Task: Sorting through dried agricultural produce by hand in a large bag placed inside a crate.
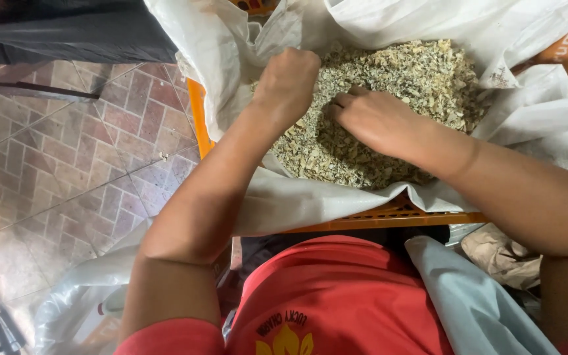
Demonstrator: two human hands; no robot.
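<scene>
Nearest item: red cotton shirt (336,296) with a yellow printed emblem, worn by the person, at the bottom of the view.

Lower left: crumpled translucent plastic bag (73,302) on the reddish square-tiled floor (67,164).

Lower right: pale blue-grey cloth (474,302) beside crumpled brown paper (501,256).

Centre: orange perforated plastic crate (396,213), its near rim showing under the sack, its left edge just beside the left forearm.

Lining the crate: white woven plastic sack (310,200), mouth folded outward over the rims, walls standing high at left and far side.

Contents: loose heap of dry, flaky, greenish-tan plant material (422,79), filling the sack's open mouth.

Left hand (288,79): closed in a fist at the heap's left margin, close to the sack wall; whether it grips any flakes cannot be told.

Right hand (376,121): palm down on the heap, fingers curled and pressed into the flakes.

Progress, as judged: both hands are mid-heap; most of the material looks undisturbed.

Room: open over the heap's far and right parts; tight at left.
</scene>
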